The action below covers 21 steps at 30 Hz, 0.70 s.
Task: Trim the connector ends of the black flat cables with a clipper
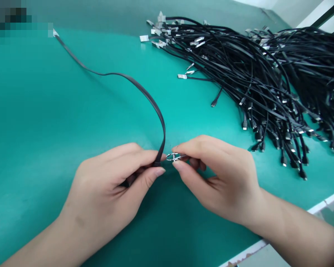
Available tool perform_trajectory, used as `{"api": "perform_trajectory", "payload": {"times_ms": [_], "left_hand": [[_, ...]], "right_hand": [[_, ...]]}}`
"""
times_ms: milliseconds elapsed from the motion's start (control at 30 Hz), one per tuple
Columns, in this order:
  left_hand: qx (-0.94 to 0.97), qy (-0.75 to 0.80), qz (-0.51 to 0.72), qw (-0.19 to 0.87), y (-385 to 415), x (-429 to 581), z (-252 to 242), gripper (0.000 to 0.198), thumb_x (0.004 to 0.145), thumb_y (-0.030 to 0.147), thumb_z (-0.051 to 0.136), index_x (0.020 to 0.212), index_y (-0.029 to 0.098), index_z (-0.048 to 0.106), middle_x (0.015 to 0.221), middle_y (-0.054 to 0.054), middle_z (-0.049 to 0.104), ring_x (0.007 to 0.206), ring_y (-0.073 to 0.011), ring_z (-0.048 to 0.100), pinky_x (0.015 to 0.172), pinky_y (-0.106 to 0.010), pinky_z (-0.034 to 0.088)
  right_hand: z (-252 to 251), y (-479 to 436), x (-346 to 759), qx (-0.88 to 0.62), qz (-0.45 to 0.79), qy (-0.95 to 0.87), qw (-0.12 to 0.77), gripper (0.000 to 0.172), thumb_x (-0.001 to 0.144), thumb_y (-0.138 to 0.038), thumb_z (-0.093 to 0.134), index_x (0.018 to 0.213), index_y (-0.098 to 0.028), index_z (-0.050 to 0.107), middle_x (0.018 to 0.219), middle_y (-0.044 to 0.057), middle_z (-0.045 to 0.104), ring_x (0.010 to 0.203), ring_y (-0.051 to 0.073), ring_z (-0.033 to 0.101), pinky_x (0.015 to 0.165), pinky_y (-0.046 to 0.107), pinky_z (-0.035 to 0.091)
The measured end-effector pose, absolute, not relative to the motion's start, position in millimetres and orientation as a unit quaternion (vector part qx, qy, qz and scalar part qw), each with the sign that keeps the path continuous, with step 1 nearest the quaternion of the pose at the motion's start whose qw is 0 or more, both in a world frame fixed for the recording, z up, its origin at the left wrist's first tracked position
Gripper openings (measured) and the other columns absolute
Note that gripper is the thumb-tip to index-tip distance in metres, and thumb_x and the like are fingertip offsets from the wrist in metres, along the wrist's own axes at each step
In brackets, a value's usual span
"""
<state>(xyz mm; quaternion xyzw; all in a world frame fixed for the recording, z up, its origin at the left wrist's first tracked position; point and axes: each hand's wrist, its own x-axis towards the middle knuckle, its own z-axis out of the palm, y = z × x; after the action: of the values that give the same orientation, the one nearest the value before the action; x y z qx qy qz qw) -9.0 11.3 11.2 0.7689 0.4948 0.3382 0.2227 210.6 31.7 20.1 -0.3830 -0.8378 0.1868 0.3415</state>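
My left hand (119, 181) pinches a flat black cable (156, 107) by its connector end, between thumb and forefinger. The cable arcs up and away to the left, with a light-coloured plug (55, 33) at its far end. Close beside that connector, my right hand (219, 178) holds a small shiny metal clip-like tool (173, 157) between thumb and forefinger. Two curved metal arms with a crosspiece show on the tool; its exact kind is unclear. Its tip points left at the left fingertips, and whether it touches the connector I cannot tell.
A large pile of black cables (233, 63) with silvery plugs lies at the upper right, with another pile (317, 70) behind it on the right. All rest on a green table mat (58, 111). The table's pale edge (250, 256) runs along the lower right.
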Motion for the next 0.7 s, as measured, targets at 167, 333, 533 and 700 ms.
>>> {"api": "perform_trajectory", "payload": {"times_ms": [167,333,533,700], "left_hand": [[0.781,0.481,0.339,0.210,10.7,-7.8,10.1,0.010,0.097,0.020,0.064,0.094,0.027,0.070,0.081,0.004,0.073,0.067,-0.0122,0.067,0.059,-0.024,0.050],[0.795,0.471,0.333,0.187,10.6,-6.2,11.8,0.011,0.097,0.017,0.063,0.091,0.026,0.067,0.083,0.006,0.074,0.070,-0.0110,0.069,0.062,-0.021,0.051],[0.802,0.468,0.326,0.177,10.4,-7.6,11.1,0.010,0.099,0.018,0.062,0.092,0.024,0.066,0.084,0.005,0.074,0.072,-0.0096,0.069,0.064,-0.020,0.051],[0.803,0.470,0.323,0.169,10.8,-6.8,9.7,0.012,0.098,0.016,0.062,0.090,0.025,0.063,0.084,0.006,0.073,0.072,-0.0096,0.069,0.063,-0.020,0.051]], "right_hand": [[24.0,32.4,208.1,-0.389,0.197,-0.841,0.321,0.004,0.097,-0.018,0.068,0.096,-0.021,0.070,0.074,-0.001,0.066,0.066,0.014,0.058,0.061,0.029,0.048],[24.4,30.6,206.2,-0.386,0.189,-0.843,0.324,0.008,0.094,-0.018,0.070,0.091,-0.023,0.066,0.072,-0.002,0.067,0.063,0.014,0.056,0.058,0.030,0.046],[24.1,29.4,206.5,-0.374,0.177,-0.852,0.320,0.006,0.094,-0.017,0.070,0.092,-0.022,0.066,0.072,-0.001,0.065,0.062,0.014,0.058,0.058,0.030,0.045],[23.6,28.4,205.3,-0.380,0.188,-0.846,0.324,0.007,0.096,-0.018,0.068,0.092,-0.023,0.065,0.070,-0.002,0.064,0.061,0.014,0.058,0.054,0.029,0.044]]}}
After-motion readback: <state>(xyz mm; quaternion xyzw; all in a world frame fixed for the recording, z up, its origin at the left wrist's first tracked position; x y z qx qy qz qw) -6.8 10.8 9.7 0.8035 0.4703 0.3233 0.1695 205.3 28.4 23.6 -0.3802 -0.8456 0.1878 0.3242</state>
